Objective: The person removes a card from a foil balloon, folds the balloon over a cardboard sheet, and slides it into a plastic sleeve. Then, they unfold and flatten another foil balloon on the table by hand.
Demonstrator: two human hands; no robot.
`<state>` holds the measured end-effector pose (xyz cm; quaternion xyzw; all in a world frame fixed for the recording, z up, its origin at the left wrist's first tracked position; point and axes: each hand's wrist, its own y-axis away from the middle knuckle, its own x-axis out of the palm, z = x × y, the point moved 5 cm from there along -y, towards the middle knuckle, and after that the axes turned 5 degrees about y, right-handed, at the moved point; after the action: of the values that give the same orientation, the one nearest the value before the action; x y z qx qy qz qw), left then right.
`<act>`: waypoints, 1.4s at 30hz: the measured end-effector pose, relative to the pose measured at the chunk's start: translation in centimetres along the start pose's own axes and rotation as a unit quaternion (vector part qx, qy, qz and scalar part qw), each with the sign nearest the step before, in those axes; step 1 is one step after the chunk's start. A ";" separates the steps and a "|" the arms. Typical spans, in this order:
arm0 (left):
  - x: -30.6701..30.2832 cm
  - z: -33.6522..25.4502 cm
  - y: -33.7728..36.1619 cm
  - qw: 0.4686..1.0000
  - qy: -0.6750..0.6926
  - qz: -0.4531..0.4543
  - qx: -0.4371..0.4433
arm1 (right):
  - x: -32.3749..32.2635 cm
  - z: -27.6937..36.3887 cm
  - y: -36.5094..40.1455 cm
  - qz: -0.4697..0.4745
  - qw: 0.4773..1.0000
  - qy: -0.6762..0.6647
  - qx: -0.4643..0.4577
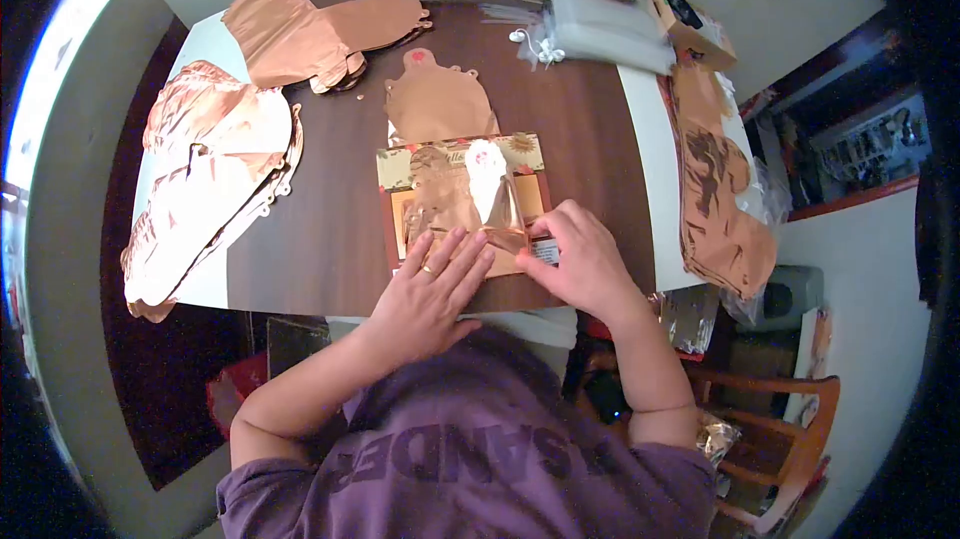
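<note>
A folded rose-gold foil balloon (440, 194) lies over a printed card (395, 161) with a floral header, in the middle of the table. My left hand (425, 289) rests flat on the balloon's lower part, fingers stretched out and a ring on one of them. At the lower right corner of the foil, my right hand (585, 264) has thumb and fingers closed round its folded edge. Just above the card lies another flat foil piece (437, 99) with a rounded, tabbed outline and a small red mark at its top.
Flat foil balloons are stacked at the back left (275, 34) and left (210, 179). More packed foil pieces (715, 179) lie along the right edge. Behind are clear plastic bags (605, 24), white earphones (545, 49) and a cardboard box (690, 34). A wooden chair (800, 449) stands at lower right.
</note>
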<state>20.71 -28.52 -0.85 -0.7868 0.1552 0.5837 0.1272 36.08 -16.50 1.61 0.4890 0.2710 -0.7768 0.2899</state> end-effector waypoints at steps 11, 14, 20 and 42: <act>0.1 0.0 0.4 1.000 -0.015 0.004 0.003 | 0.1 -3.9 -9.2 -0.097 0.994 -0.014 -0.052; 0.3 0.1 0.7 1.000 -0.026 -0.006 0.005 | 0.9 -4.6 -12.0 -0.018 0.998 -0.025 -0.061; 0.6 0.3 2.0 0.996 0.001 0.027 0.085 | -0.5 -5.7 -11.0 0.335 0.934 -0.121 -0.002; -6.2 -1.0 2.4 0.984 0.018 -0.155 0.083 | 0.4 -1.9 -6.9 0.139 0.989 -0.046 0.022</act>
<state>18.93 -30.53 5.30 -0.7984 0.0818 0.5279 0.2778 32.21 -10.50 1.46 0.4918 0.1698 -0.7562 0.3967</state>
